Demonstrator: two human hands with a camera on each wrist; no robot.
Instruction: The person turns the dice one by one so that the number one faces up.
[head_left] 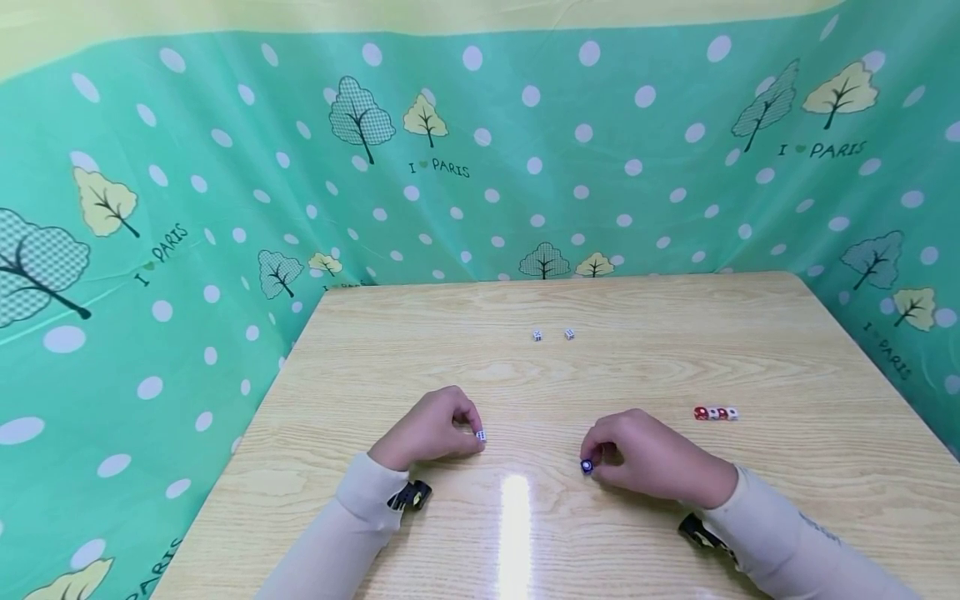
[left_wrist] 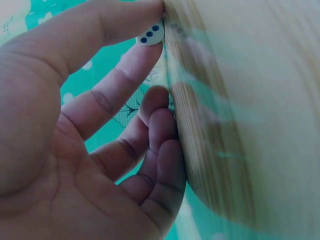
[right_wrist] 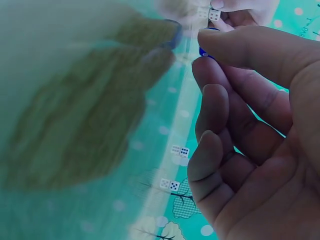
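My left hand (head_left: 438,427) pinches a white die (head_left: 481,436) between thumb and index finger, low at the tabletop. In the left wrist view three dark pips show on that white die (left_wrist: 150,34), and the other fingers are curled beside the table surface. To the right, my right hand (head_left: 648,458) pinches a dark blue die (head_left: 587,467) with thumb and index fingertips. Most of the blue die (right_wrist: 203,52) is covered by those fingertips in the right wrist view. A gap of bare wood separates the two hands.
Two white dice, a left one (head_left: 537,336) and a right one (head_left: 569,334), lie apart farther back on the wooden table (head_left: 405,333). Right of my right hand, a row of red and white dice (head_left: 713,413) sits side by side. A green patterned cloth (head_left: 510,167) hangs behind.
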